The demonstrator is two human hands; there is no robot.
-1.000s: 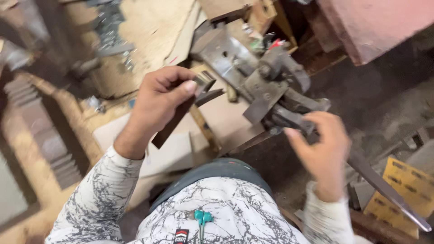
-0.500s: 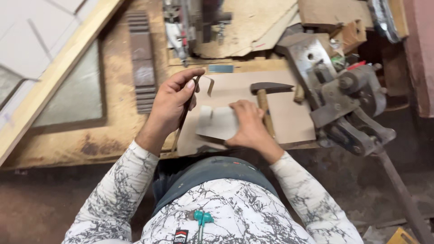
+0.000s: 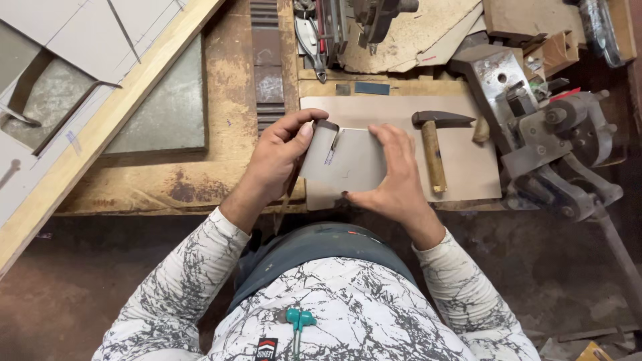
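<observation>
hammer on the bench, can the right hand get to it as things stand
Probably yes: the hammer lies just beside the right hand with nothing between them, but that hand is holding the metal sheet piece with the left hand.

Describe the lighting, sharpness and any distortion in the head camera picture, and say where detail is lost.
Head view: soft, even light, no hard shadows; the bent metal sheet held by the left hand and right hand is sharp and shows only a dull sheen; the hammer is crisp; the floor under the workbench falls dark, losing detail; mild wide-angle stretch at the edges.
</observation>
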